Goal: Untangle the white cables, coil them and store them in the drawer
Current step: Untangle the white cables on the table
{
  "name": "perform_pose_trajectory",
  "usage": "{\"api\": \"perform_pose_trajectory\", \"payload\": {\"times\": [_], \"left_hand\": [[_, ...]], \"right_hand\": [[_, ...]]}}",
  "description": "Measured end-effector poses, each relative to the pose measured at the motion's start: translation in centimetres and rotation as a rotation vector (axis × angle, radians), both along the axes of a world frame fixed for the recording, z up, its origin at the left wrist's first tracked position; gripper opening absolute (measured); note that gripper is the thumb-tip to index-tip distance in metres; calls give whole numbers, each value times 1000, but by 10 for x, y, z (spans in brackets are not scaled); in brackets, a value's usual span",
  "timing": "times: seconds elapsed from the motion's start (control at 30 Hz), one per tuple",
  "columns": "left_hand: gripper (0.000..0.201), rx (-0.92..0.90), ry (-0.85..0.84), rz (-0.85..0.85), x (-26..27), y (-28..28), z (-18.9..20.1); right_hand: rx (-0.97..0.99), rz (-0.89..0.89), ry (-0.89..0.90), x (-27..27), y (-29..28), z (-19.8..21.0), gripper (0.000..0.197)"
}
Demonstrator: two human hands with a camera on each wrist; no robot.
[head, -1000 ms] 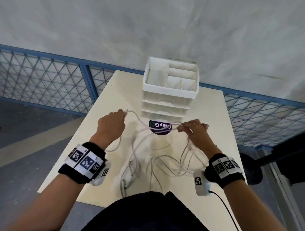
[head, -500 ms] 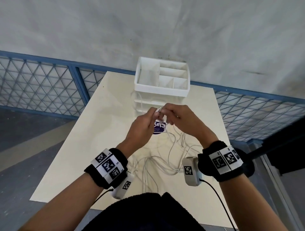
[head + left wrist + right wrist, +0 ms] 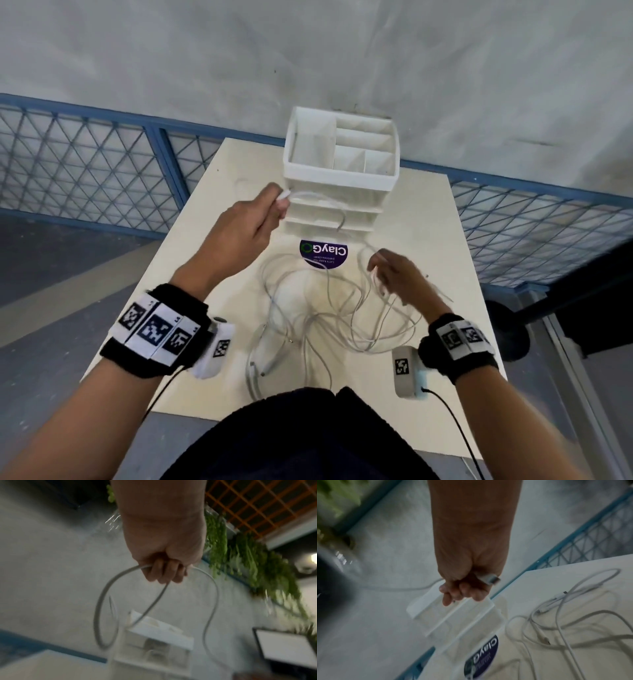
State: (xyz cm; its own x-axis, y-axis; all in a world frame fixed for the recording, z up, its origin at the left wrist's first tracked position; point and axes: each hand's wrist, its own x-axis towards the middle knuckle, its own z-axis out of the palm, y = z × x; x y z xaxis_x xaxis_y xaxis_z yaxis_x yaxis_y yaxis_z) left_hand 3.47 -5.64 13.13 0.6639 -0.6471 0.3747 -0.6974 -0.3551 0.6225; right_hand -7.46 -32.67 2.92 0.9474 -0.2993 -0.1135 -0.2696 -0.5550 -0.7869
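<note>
- Half a second back both hands were meeting over the purple sticker; now they are drawing apart, the left hand (image 3: 246, 226) rising toward 11 o'clock and the right hand (image 3: 397, 277) dropping toward 3 o'clock.
- Left grip is curling round one white cable (image 3: 130, 570), its fingers (image 3: 164, 573) closing on loops that are hanging below the fist in the left wrist view; a connector end is poking out near the thumb in the head view.
- That strand is running from the left hand across the front of the drawer unit (image 3: 342, 171) and down toward the right hand, probably being pulled taut so one cable is separating from the rest.
- Right grip is pinching another part of the cable, with a white plug (image 3: 488, 579) sticking out past the curled fingers (image 3: 462, 592).
- Remaining white cables (image 3: 335, 318) are lying in a loose tangle on the counter (image 3: 212, 212) at 6 o'clock from the sticker (image 3: 323, 253), between the two wrists, several connector ends showing.
- Holding the two ends wide apart is likely serving to show where the strand crosses the others.
- Drawers under the open-topped organiser tray are looking shut; nothing is stored yet, so the task is sitting at an early untangling stage.
- One risk: pulling harder could be tightening a knot in the heap instead of freeing it.
</note>
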Motion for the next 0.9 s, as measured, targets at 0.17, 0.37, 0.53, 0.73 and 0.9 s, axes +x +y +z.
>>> {"api": "perform_pose_trajectory", "payload": {"times": [0.17,0.37,0.53,0.73,0.9], "left_hand": [[22,553,141,-110,-6,39,-49],[26,748,540,-289,-38,54,-96],[32,798,691,-356,-70,56,-125],[28,546,731,-175,-90,54,-137],[27,276,764,10,-90,52,-132]], "right_hand": [[59,-23,70,-45,-29,-3,28],[-46,22,481,-112,-39,-47,38],[-204,-37,596,-138,-32,-86,38],[-546,-196,206,-103,7,-96,17],[-504,249,-77,-32,93,-81,16]]}}
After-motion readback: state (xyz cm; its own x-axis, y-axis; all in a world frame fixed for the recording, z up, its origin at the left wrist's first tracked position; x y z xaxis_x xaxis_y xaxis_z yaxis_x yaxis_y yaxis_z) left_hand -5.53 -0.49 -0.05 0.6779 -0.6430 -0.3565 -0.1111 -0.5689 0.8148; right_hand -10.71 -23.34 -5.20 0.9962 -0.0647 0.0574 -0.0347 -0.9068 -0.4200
